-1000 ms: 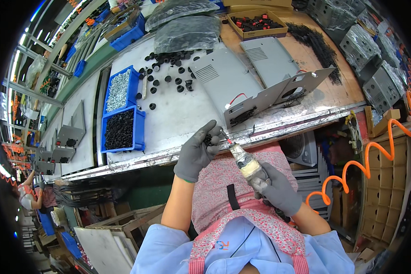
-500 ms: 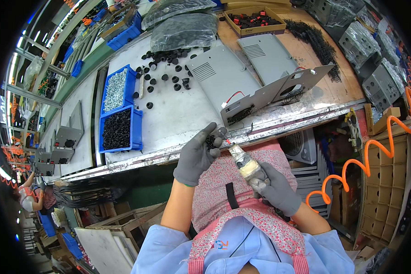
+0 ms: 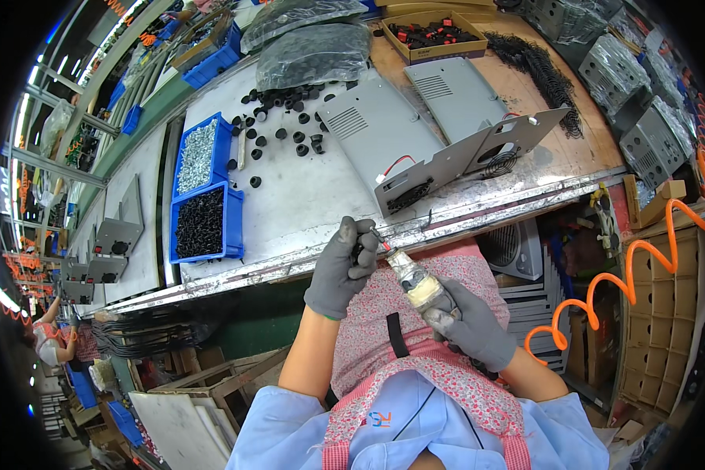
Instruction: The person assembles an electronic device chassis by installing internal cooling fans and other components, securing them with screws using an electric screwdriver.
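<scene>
My right hand (image 3: 474,325), in a grey glove, is wrapped round a worn power screwdriver (image 3: 421,283) wound with pale tape. Its bit points up and left, toward the table's front edge. My left hand (image 3: 342,270), gloved too, is closed with curled fingers beside the tip of the bit. Small black screws show partly between those fingers; thumb and forefinger are at the bit's end. Just beyond stands a grey metal panel (image 3: 431,176) with cut-outs, joined to a flat slotted grey panel (image 3: 380,129). A short red wire (image 3: 397,166) rises by it.
Blue bins hold black screws (image 3: 204,225) and silvery fasteners (image 3: 199,159) at the left. Black round feet (image 3: 290,102) lie scattered before plastic bags (image 3: 313,59). A carton (image 3: 435,51) holds red and black parts. An orange coiled hose (image 3: 595,309) hangs at the right.
My left hand has turned upward and its fingers have curled in around the screws, with its fingertips at the bit. The screwdriver has shifted slightly left.
</scene>
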`<state>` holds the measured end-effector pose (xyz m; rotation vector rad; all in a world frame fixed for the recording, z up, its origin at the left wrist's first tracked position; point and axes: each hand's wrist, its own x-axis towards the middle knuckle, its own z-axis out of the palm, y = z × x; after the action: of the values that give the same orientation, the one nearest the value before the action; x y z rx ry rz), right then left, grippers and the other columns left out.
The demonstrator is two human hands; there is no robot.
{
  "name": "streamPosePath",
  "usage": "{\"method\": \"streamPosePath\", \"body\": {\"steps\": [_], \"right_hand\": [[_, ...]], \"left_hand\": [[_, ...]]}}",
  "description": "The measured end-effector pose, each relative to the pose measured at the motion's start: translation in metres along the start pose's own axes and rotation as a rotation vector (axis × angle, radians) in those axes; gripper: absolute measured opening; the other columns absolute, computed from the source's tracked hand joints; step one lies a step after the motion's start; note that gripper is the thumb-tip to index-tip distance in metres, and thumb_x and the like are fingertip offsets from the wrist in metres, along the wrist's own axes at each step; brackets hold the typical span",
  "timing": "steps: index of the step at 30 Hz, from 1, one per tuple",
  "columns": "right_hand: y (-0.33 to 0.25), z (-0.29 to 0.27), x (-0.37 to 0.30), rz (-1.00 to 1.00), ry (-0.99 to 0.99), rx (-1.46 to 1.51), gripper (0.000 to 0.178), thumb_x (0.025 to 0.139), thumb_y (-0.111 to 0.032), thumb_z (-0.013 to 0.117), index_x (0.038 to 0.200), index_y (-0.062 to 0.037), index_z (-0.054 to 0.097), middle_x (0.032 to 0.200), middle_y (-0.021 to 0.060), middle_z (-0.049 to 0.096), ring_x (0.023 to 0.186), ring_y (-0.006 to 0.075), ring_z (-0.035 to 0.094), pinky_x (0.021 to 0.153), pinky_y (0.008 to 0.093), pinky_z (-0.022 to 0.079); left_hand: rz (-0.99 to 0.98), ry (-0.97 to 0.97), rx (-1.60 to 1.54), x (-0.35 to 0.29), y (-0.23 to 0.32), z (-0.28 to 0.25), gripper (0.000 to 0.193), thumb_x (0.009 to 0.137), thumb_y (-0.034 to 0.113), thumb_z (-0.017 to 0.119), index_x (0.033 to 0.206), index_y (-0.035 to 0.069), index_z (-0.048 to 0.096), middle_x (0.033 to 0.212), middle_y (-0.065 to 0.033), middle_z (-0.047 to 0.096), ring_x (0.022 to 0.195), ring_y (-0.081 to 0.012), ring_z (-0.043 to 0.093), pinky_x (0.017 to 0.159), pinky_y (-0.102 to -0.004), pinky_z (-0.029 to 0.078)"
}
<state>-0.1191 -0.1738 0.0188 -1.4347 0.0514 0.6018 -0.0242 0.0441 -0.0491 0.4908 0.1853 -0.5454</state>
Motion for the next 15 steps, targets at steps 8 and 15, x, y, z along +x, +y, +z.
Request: {"method": "streamPosePath", "body": {"steps": [8, 15], "right_hand": [[0.000, 0.000, 0.001, 0.035, -0.007, 0.009, 0.055, 0.085, -0.019, 0.056, 0.131, 0.0018, 0.032, 0.096, 0.0070, 0.054, 0.075, 0.0081, 0.052, 0.065, 0.0229, 0.046], [0.001, 0.003, 0.005, 0.036, -0.028, 0.033, 0.052, 0.084, -0.012, 0.056, 0.130, 0.0013, 0.034, 0.102, 0.0077, 0.053, 0.085, 0.0100, 0.054, 0.074, 0.0238, 0.046]], "left_hand": [[-0.022, 0.068, -0.046, -0.004, 0.005, 0.006, 0.033, 0.093, 0.015, 0.044, 0.122, 0.000, 0.046, 0.099, -0.0109, 0.056, 0.059, -0.0095, 0.045, 0.038, -0.0135, 0.033], [0.058, -0.005, -0.010, -0.005, 0.002, 0.017, 0.037, 0.090, 0.016, 0.050, 0.124, 0.003, 0.043, 0.108, -0.0167, 0.057, 0.059, -0.0101, 0.051, 0.038, -0.0154, 0.034]]}}
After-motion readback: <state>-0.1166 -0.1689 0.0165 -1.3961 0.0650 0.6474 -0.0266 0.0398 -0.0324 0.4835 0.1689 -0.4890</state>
